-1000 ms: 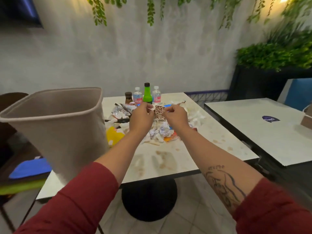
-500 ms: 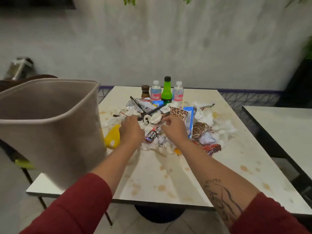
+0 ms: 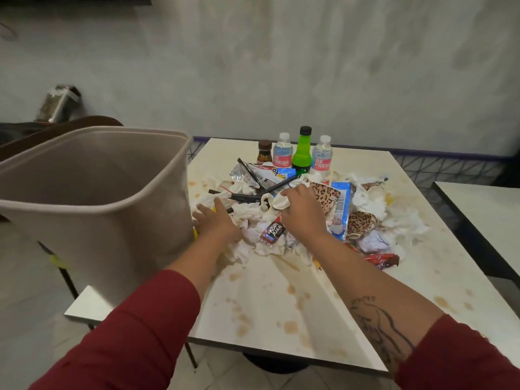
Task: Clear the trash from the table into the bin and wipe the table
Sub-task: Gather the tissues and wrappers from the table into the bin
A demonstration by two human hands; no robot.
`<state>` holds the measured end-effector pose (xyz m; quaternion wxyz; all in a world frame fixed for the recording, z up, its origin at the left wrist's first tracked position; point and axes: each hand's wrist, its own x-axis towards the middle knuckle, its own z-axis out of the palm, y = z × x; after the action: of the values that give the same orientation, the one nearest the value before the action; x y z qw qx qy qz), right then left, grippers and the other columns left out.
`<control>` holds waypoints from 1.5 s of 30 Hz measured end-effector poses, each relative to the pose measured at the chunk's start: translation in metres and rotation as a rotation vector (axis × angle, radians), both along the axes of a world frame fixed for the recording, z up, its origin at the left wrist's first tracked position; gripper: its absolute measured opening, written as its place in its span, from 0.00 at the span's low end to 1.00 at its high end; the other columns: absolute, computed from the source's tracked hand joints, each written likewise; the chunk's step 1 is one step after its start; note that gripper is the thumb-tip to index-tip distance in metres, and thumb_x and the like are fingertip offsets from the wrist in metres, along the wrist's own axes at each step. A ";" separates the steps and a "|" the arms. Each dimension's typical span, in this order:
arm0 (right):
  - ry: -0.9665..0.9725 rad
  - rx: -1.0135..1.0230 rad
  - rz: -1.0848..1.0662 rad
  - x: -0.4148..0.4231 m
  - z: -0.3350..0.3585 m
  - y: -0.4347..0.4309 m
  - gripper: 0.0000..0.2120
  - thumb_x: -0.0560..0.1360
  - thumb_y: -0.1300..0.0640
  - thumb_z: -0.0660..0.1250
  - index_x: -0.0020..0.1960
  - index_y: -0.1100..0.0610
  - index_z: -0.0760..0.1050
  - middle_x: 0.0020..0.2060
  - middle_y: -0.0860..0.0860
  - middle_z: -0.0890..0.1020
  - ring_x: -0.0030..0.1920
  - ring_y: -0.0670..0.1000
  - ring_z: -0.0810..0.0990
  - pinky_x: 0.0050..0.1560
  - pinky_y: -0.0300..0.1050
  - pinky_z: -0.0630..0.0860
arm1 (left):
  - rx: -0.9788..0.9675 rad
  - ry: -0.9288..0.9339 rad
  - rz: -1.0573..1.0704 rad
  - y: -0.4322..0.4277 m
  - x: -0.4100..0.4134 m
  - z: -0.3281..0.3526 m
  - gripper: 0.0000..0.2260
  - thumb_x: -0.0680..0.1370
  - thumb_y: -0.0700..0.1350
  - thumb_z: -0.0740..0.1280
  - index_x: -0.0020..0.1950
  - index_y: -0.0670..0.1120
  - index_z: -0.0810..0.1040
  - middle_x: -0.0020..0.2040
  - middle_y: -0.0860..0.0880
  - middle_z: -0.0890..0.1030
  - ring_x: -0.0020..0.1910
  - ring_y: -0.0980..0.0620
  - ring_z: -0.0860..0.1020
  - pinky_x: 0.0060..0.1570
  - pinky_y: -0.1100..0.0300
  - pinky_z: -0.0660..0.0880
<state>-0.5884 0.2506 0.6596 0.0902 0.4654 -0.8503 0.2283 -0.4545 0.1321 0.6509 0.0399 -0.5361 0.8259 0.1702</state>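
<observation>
The beige bin [image 3: 135, 220] stands just left of the left hand [image 3: 216, 220] and walls off that side. Ahead of the right hand [image 3: 302, 213], which pinches a white paper scrap [image 3: 279, 203], are heaped crumpled tissues [image 3: 253, 215], black straws [image 3: 244, 197] and a leopard-print cup [image 3: 323, 194]. Behind them a green bottle [image 3: 302, 153] stands upright. Behind both wrists the stained table [image 3: 281, 305] lies bare.

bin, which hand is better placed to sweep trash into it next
Probably the left. The left hand lies flat on the tissues right beside the bin; the right hand grips some mid-pile, farther off, and would need to cross the left arm.
</observation>
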 end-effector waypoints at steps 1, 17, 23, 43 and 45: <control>0.057 0.024 -0.009 -0.001 0.001 -0.002 0.20 0.72 0.62 0.63 0.64 0.57 0.72 0.58 0.55 0.74 0.61 0.57 0.69 0.56 0.48 0.69 | 0.015 -0.018 0.000 -0.003 -0.001 0.000 0.49 0.72 0.55 0.69 0.76 0.46 0.35 0.76 0.34 0.40 0.75 0.32 0.45 0.73 0.43 0.52; 0.443 0.518 0.090 -0.024 0.008 -0.025 0.33 0.73 0.57 0.68 0.74 0.51 0.57 0.69 0.57 0.66 0.70 0.58 0.63 0.70 0.59 0.56 | -0.041 0.118 -0.019 -0.008 -0.006 0.011 0.49 0.65 0.57 0.74 0.77 0.47 0.48 0.70 0.42 0.60 0.70 0.41 0.60 0.63 0.50 0.67; 0.405 0.444 0.103 -0.020 0.009 -0.026 0.31 0.71 0.58 0.70 0.70 0.52 0.62 0.66 0.55 0.69 0.67 0.57 0.68 0.70 0.63 0.56 | -0.060 0.224 -0.057 0.010 -0.010 0.027 0.48 0.66 0.55 0.75 0.77 0.49 0.48 0.72 0.42 0.58 0.71 0.41 0.59 0.62 0.50 0.66; 0.116 -0.344 -0.098 0.040 0.148 0.018 0.22 0.72 0.60 0.64 0.66 0.54 0.70 0.59 0.57 0.71 0.53 0.62 0.76 0.47 0.51 0.70 | -0.206 0.627 -0.218 0.070 0.001 0.177 0.39 0.70 0.57 0.69 0.74 0.45 0.56 0.69 0.41 0.63 0.70 0.40 0.62 0.64 0.51 0.65; 0.128 -0.394 -0.107 0.055 0.167 0.022 0.22 0.72 0.59 0.64 0.66 0.54 0.70 0.60 0.57 0.71 0.53 0.62 0.76 0.48 0.51 0.70 | -0.244 0.650 -0.242 0.074 0.013 0.197 0.39 0.69 0.57 0.69 0.73 0.44 0.57 0.68 0.41 0.64 0.69 0.40 0.63 0.64 0.52 0.65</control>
<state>-0.5332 0.2729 0.8263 0.2452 0.4064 -0.8054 0.3550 -0.4420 0.2063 0.8484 -0.2691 -0.3534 0.8670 0.2259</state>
